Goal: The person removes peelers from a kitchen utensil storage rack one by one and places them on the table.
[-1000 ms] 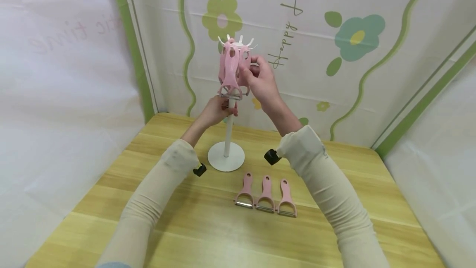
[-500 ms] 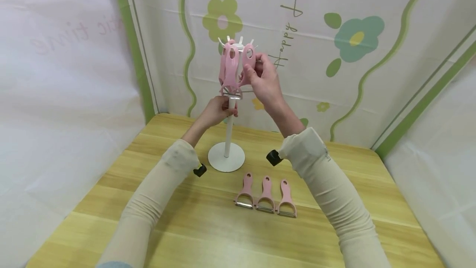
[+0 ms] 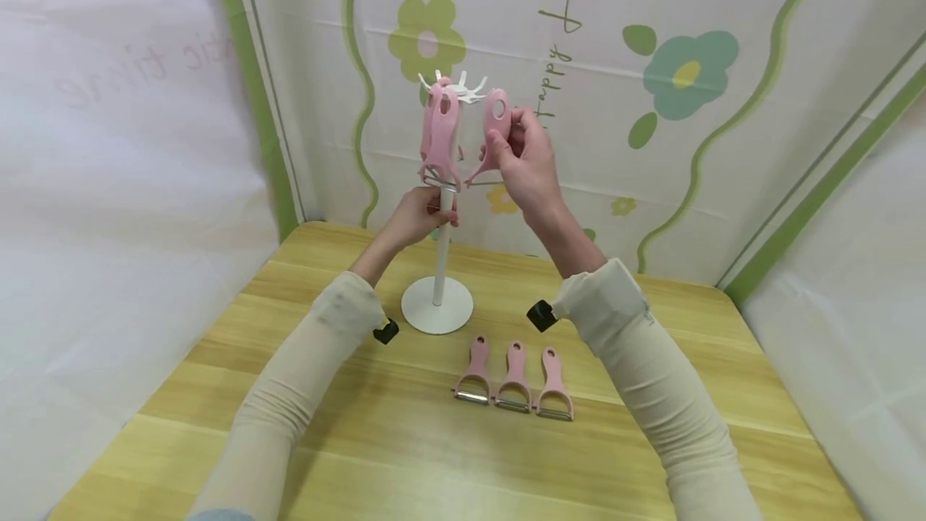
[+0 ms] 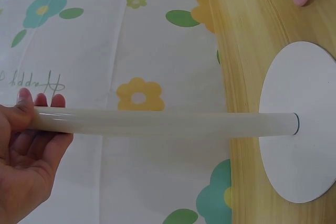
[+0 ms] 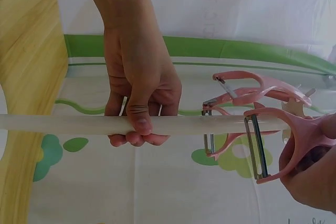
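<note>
The right grip (image 3: 531, 167) pinches a pink plastic Y-shaped peeler (image 3: 498, 124) with a metal blade, at four o'clock from the white hooked crown (image 3: 460, 91) and apart from its hooks. The left grip (image 3: 418, 216) curls round the slim white upright pole (image 3: 440, 257), just below the hanging pink peelers (image 3: 442, 139) (their exact number is hidden). Three matching peelers (image 3: 515, 364) lie in a row on the yellow wood-grain worktop (image 3: 376, 432), between four and five o'clock from the round white base (image 3: 437, 322).
</note>
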A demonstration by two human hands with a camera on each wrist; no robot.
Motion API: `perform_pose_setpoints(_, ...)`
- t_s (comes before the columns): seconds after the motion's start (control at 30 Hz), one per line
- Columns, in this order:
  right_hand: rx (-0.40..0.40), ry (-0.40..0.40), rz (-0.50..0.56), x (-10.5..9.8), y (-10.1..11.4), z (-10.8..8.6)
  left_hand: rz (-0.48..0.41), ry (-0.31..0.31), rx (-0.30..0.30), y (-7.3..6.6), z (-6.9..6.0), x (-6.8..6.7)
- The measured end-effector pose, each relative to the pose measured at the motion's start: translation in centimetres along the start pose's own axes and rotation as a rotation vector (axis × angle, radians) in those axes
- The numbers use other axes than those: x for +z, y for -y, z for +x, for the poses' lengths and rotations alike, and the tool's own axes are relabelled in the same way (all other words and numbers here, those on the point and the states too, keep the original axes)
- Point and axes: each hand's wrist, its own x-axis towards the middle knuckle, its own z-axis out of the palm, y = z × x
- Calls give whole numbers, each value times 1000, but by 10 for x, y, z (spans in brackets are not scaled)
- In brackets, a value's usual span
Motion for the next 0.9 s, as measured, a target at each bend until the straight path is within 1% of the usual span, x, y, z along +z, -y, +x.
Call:
perform_pose_setpoints(0.17, 8, -6, 18, -6, -2, -6, 0, 1, -2, 0, 0, -1)
perform_pose_setpoints(0.4, 52, -19, 77, -19, -6, -19, -14, 6, 2, -1, 1, -1)
perform_pose_setpoints(0.67, 104, -3, 36, -36, -12, -37, -12, 5, -8, 0, 0, 0)
perform_pose_setpoints(0.9, 130, 30, 109, -48, -20, -51, -16, -1, -21, 1, 1, 0)
